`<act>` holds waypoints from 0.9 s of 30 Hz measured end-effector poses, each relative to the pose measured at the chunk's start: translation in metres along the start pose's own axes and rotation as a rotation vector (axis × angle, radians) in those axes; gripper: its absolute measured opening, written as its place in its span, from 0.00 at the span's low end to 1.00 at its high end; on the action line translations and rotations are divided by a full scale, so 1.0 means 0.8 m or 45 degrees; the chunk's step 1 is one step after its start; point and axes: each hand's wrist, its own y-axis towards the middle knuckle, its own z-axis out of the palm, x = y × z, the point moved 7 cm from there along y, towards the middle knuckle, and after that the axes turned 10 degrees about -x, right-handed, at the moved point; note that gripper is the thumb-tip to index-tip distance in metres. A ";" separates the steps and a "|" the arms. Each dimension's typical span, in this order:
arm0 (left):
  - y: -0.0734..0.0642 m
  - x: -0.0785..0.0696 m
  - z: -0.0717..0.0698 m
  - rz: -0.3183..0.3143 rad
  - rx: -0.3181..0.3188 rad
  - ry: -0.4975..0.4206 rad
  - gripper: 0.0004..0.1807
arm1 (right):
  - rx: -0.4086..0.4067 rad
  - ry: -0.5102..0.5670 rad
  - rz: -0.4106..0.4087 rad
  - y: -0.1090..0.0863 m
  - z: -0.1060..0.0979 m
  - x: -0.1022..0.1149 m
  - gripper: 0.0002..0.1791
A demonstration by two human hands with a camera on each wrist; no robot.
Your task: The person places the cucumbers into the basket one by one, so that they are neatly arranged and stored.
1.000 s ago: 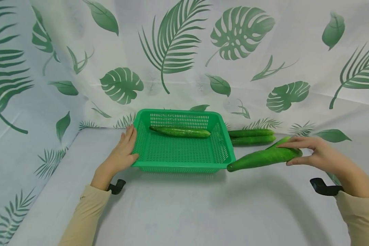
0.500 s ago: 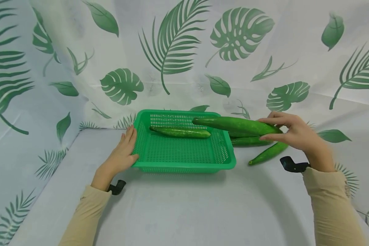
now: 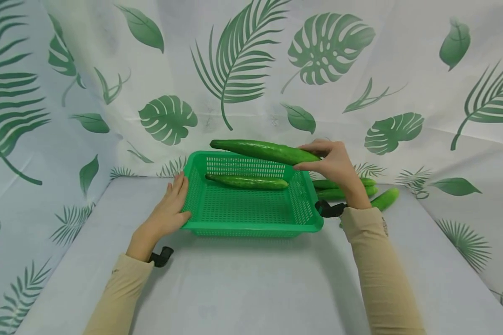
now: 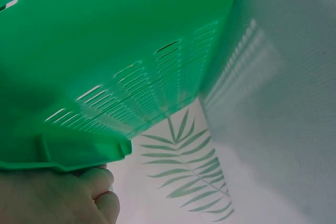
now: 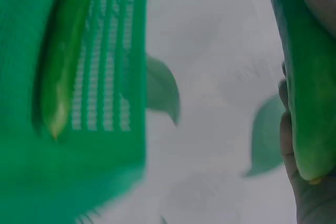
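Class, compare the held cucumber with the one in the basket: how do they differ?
The right hand grips the held cucumber; no hand touches the other cucumber. The held cucumber is clear of the basket; the other cucumber lies inside. The held cucumber looks thicker than the other cucumber. Both are long and green.

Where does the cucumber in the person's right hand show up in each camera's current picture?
Head: just above the picture's middle, the held cucumber slants over the far rim of the green basket, its right end in the right hand.
Left wrist: not in it.
Right wrist: along the right edge, the held cucumber runs up out of the picture.
Shared landmark: the green basket, which fills the upper left of the left wrist view and the left side of the right wrist view.
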 end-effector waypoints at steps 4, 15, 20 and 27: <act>0.000 0.000 0.001 -0.006 0.006 0.006 0.48 | -0.067 0.113 0.104 0.009 0.026 -0.011 0.23; 0.000 0.001 0.002 -0.021 0.020 0.008 0.49 | -0.105 0.264 0.473 0.018 0.077 -0.048 0.27; 0.000 0.002 0.002 -0.021 0.019 0.011 0.49 | -0.030 0.201 0.597 0.011 0.098 -0.067 0.29; 0.000 0.000 0.000 -0.009 0.001 0.010 0.48 | 0.032 0.093 0.722 0.003 0.122 -0.091 0.29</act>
